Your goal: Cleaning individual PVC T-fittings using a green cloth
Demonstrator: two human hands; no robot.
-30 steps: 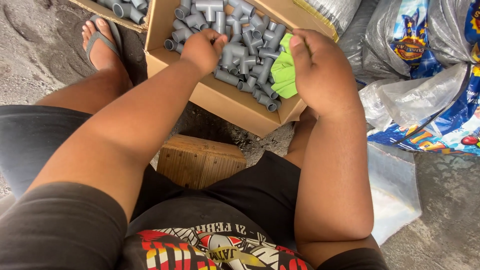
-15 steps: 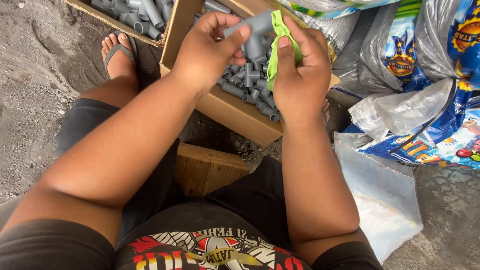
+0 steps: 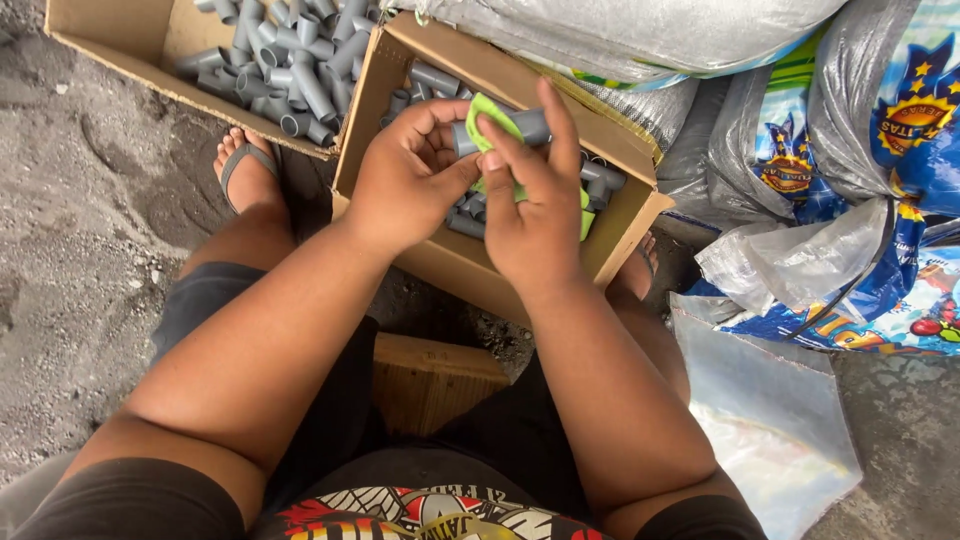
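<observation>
Far-left box (image 3: 120, 45), open, on the ground: loose grey fittings heaped at its right end. Sandalled foot (image 3: 248, 170) just below it. Middle box (image 3: 400, 130): more grey fittings inside. Left hand (image 3: 405, 185), above this box's near edge: closed around a grey fitting (image 3: 530, 125), which is held over the box. Right hand (image 3: 530, 215): fingers pressing a green cloth (image 3: 490, 115) against that fitting. Right: silver and blue sacks (image 3: 850, 120); a clear bag (image 3: 770, 410) flat on the ground.
</observation>
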